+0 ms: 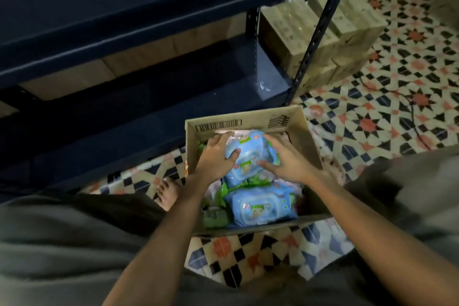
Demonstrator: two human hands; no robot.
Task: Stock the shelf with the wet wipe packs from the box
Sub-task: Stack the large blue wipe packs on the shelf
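An open cardboard box (248, 120) stands on the tiled floor between my knees. Inside lie blue wet wipe packs with a cartoon figure, and green packs show under them. The upper blue pack (253, 154) sits between both hands. My left hand (218, 156) holds its left side, thumb curled over the top. My right hand (285, 156) lies against its right side with fingers spread around the edge. A second blue pack (260, 206) rests nearer to me in the box. The dark metal shelf (139, 107) stands just beyond the box.
Cardboard boxes (139, 54) sit on a lower level of the dark shelf. A stack of cartons (330, 40) stands on the floor to the right of the shelf post (320, 30). A dark cable (407, 107) runs across the patterned tiles. My bare foot (169, 191) is left of the box.
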